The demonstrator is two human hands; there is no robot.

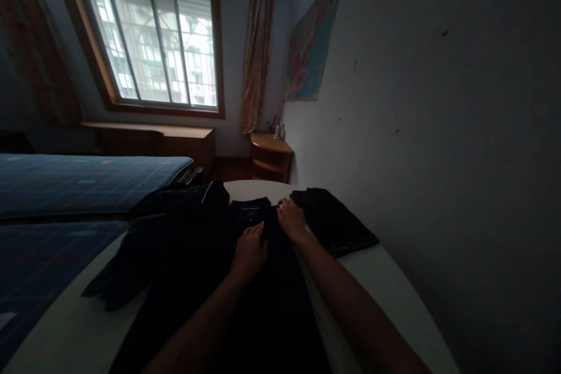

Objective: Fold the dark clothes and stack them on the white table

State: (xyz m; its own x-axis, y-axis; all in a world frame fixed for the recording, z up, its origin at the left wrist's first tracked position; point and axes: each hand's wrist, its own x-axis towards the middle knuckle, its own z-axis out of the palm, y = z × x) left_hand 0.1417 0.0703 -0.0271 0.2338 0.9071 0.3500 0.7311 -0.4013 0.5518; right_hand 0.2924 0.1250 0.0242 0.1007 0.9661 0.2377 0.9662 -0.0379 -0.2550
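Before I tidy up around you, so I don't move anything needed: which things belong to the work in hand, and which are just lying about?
In use: dark garment, left hand and right hand on it, round table beneath.
Lying about: small items on the corner shelf, blue checked bedding; probably the untouched black cloth at right.

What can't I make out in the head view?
All in the head view:
Small print inside the dark navy shirt's neck: too small.
The shirt's lower end: cut off by the bottom edge.
Left hand's grip: hidden by shadow and dark cloth.
Right hand's grip: covered by its own fingers.
Black cloth's layers: lost in darkness.
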